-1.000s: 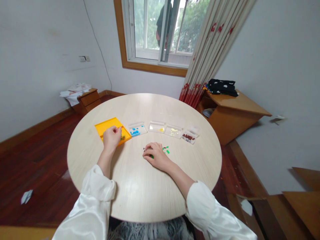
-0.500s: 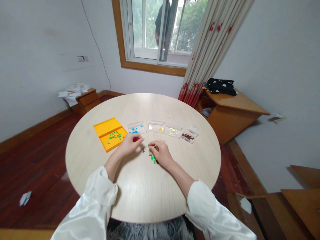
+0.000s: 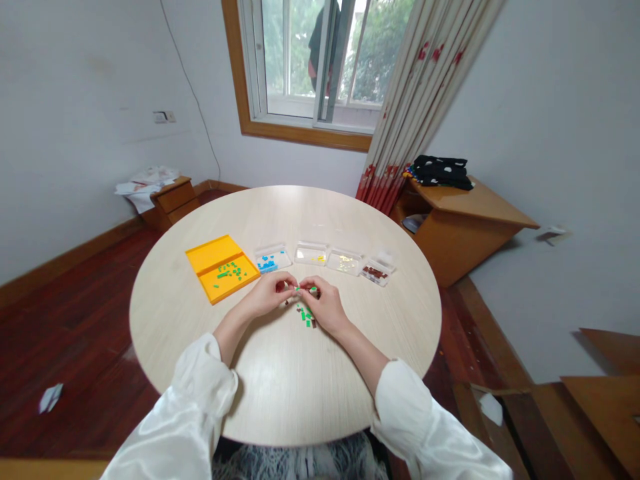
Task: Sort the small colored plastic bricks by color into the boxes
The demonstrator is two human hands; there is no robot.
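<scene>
My left hand (image 3: 273, 295) and my right hand (image 3: 326, 308) meet over the middle of the round table, fingertips pinched together. Between them shows a small green building brick (image 3: 298, 289), gripped from both sides. Its exact shape is too small to make out. Just below my right fingers lies a loose cluster of green bricks (image 3: 303, 316), with a few brown bricks (image 3: 314, 324) among them. Another small brown piece (image 3: 287, 303) sits under my left fingertips, partly hidden.
An open yellow case (image 3: 213, 253) with several green bricks lies left on the table (image 3: 280, 393). Clear trays stand in an arc behind my hands: blue pieces (image 3: 268, 265), yellow pieces (image 3: 320, 258), pale yellow pieces (image 3: 345, 262) and brown pieces (image 3: 375, 272).
My left hand has moved right and its fingertips have closed on the green brick at my right fingertips. My right hand has barely shifted.
</scene>
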